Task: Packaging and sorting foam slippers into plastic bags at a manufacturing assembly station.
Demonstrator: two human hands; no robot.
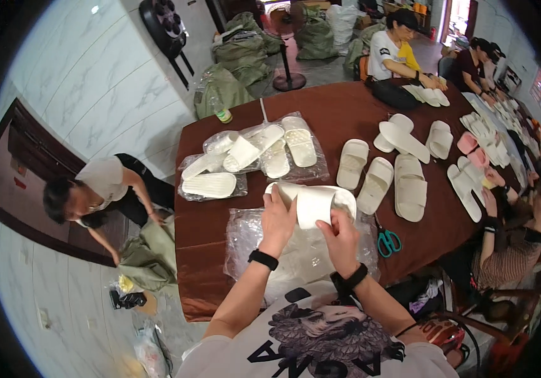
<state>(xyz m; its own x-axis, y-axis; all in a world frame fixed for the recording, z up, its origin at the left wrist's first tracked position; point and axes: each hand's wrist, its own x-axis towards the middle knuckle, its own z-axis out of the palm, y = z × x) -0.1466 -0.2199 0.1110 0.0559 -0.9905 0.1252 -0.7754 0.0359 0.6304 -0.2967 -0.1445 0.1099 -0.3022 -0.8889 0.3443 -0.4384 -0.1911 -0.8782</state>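
Before me, above the brown-covered table, I hold a white slipper (314, 206) with a broad strap. My left hand (277, 222) is closed on its left end, the fingertips reaching over the edge. My right hand (341, 236) pinches it beside the strap, with the thumb near the strap's lower edge. A second slipper may lie against it, but I cannot tell. Under my hands lie clear plastic bags (244, 234). Teal-handled scissors (389, 242) rest to the right of my right hand.
Bagged slippers (210, 184) lie at the table's left, loose slippers (410, 188) at its right. A small bottle (223, 115) stands near the far left edge. One person (103, 189) bends over a green sack (151, 255) at left; others sit along the table's far and right sides.
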